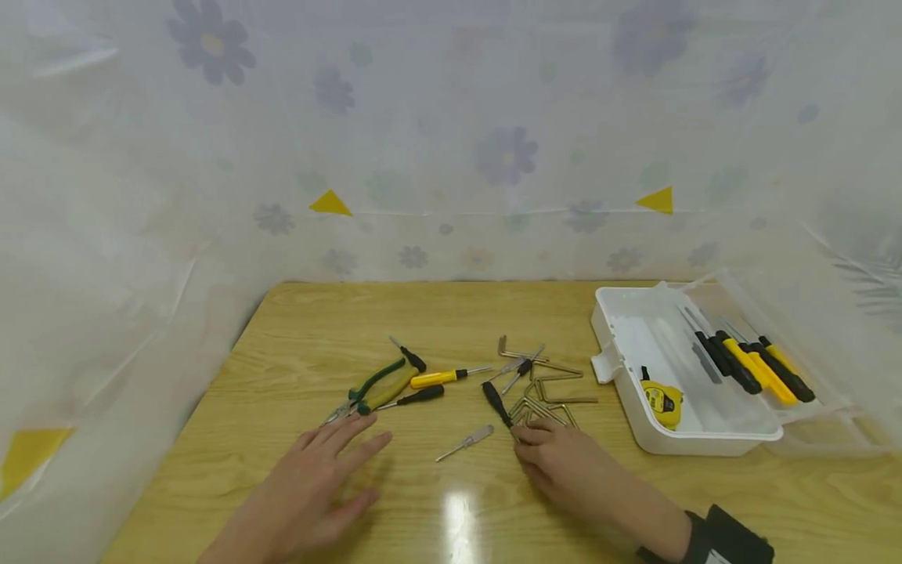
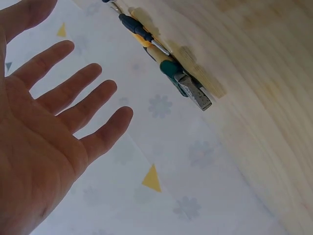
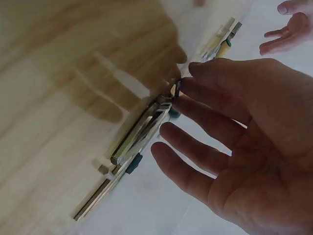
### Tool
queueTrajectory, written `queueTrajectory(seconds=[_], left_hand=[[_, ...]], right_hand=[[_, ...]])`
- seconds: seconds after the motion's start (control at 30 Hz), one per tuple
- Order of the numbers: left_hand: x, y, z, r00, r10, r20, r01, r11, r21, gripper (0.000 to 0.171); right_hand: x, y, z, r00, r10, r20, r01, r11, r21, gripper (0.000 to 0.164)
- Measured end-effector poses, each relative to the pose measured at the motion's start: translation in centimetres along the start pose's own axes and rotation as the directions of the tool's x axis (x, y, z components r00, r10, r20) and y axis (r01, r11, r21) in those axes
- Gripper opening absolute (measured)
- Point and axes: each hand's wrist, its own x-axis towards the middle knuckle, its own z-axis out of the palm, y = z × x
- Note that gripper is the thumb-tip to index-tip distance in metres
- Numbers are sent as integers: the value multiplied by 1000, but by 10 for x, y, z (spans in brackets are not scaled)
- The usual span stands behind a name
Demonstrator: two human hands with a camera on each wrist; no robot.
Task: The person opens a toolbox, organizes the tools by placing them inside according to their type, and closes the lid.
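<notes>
My left hand (image 1: pixel 317 478) hovers with spread fingers just in front of the green-and-yellow pliers (image 1: pixel 386 389), holding nothing. In the left wrist view its palm shows bare, apart from the pliers' metal jaws. Loosely bent, the fingers of my right hand (image 1: pixel 564 462) are at the near side of a pile of brass-coloured hex keys (image 1: pixel 539 407). Fingertips are right by the tip end of a black-handled screwdriver (image 1: pixel 497 404). The right wrist view shows the hex keys (image 3: pixel 139 129) beside its parted fingers. Between the hands lies a clear-handled screwdriver (image 1: pixel 467 442).
Yellow-handled (image 1: pixel 438 379) and black-handled screwdrivers (image 1: pixel 420 395) lie by the pliers. At the right stands an open white toolbox (image 1: pixel 641 411) with a yellow tape measure (image 1: pixel 664 403); several screwdrivers (image 1: pixel 764 368) rest toward its clear lid. A flowered plastic sheet (image 1: pixel 437 157) hangs behind the table.
</notes>
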Motion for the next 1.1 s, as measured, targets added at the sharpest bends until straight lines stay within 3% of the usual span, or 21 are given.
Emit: queueTrajectory(seconds=[0.2, 0.43, 0.6, 0.77, 0.97, 1.03, 1.1], left_hand=[[1, 0, 1, 1000, 2, 2, -2, 1000, -3, 66], [1, 2, 4, 1000, 5, -10, -5, 1000, -5, 67], [-1, 3, 6, 1000, 0, 5, 0, 1000, -15, 68], [-4, 3, 8, 1000, -9, 14, 9, 1000, -23, 66], [-2, 3, 9, 1000, -2, -1, 2, 1000, -29, 65], [-1, 2, 9, 1000, -4, -5, 4, 1000, -31, 65], [0, 0, 8, 1000, -9, -1, 9, 999, -31, 65]], right_hand=[[-12, 6, -4, 999, 40, -14, -39, 997, 63, 11], [-22, 10, 0, 995, 102, 11, -102, 983, 152, 22], [-27, 17, -3, 983, 182, 29, -185, 965, 186, 19], [-31, 25, -10, 984, 169, 46, -175, 957, 233, 20], [-38, 31, -11, 994, 95, -57, -77, 963, 259, 19], [-41, 34, -9, 987, 71, -145, -37, 974, 224, 22], [-44, 37, -7, 963, 47, -264, 0, 984, 176, 27]])
